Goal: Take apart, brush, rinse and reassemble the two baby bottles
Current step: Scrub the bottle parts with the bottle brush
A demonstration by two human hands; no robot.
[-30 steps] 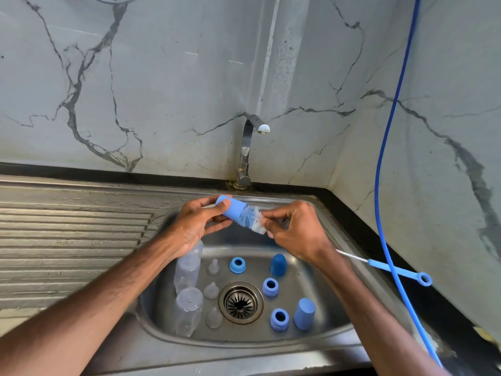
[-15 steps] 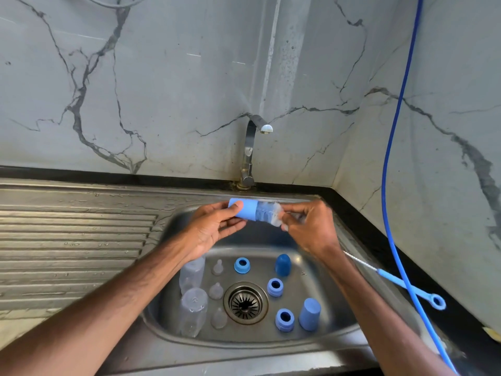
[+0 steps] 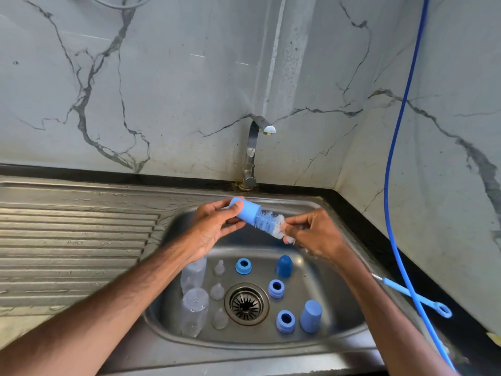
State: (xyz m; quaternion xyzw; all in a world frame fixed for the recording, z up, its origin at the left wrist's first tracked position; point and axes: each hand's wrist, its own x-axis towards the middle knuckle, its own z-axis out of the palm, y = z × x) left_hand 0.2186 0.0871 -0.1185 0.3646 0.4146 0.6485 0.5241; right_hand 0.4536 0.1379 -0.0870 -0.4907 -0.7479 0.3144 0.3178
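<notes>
- Behind our hands the tap (image 3: 254,153) rises from the sink's back rim against the marble wall.
- A blue hose (image 3: 393,158) hangs down the right wall and crosses the brush handle (image 3: 406,293), which lies on the dark counter beyond our right forearm.
- A ribbed drainboard (image 3: 76,240) lies to the left.
- Our left wrist covers the top of the farther clear bottle (image 3: 193,275).
- Above the basin (image 3: 339,321), our left hand (image 3: 214,229) grips a light blue cap (image 3: 245,211) held sideways.
- Our right hand (image 3: 317,234) pinches the bottle brush (image 3: 268,226) at its bristles, whose tip sits in the cap's mouth.
- In the basin we see:
  - the nearer clear bottle (image 3: 193,310) on the left
  - three clear teats (image 3: 217,291) beside the drain (image 3: 246,303)
  - three blue rings (image 3: 276,289), a dark blue cap (image 3: 284,266) and a second light blue cap (image 3: 311,316) on the right
</notes>
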